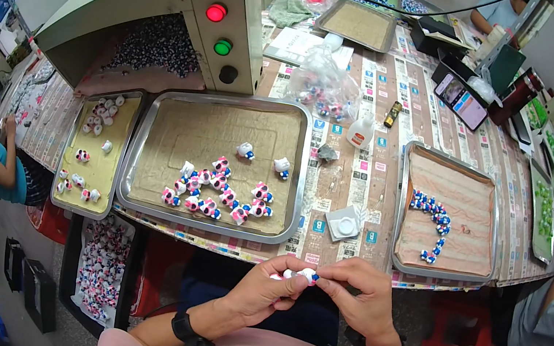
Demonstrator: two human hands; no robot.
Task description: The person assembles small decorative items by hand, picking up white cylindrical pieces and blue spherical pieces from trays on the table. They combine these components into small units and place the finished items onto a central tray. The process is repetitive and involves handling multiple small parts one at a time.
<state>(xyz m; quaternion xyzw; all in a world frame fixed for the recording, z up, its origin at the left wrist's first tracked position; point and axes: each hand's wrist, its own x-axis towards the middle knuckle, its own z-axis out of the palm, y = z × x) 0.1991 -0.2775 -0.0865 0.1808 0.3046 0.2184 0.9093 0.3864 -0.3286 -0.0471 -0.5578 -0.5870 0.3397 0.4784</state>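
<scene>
Small white-and-blue plastic figurine [308,275] sits between the two hands, over the dark-clad lap, just short of the near edge of the table covered in printed paper [333,190]. I count that edge as the closest border. Past it, I have an open strip of paper between the two nearest metal trays, partly taken up by a small white block with a round recess [346,224].

What I can see of the piece is a rounded white body with a deep blue end toward the right; its finer features are too small for me to read.

The left hand [264,286] pinches the white part between thumb and forefinger, with another whitish bit showing among its fingers. The right hand [362,299] has thumb and forefinger closed on the blue end, so I read both grips as narrow and holding.

Farther out, left of centre, I see the large silver tray with a tan liner [224,138], its lower half holding clustered pink, white and blue figurines [219,183], its upper half mostly open. To the right, a silver tray with a pink liner [469,196] carries a curving line of blue-and-white pieces [441,218].
</scene>
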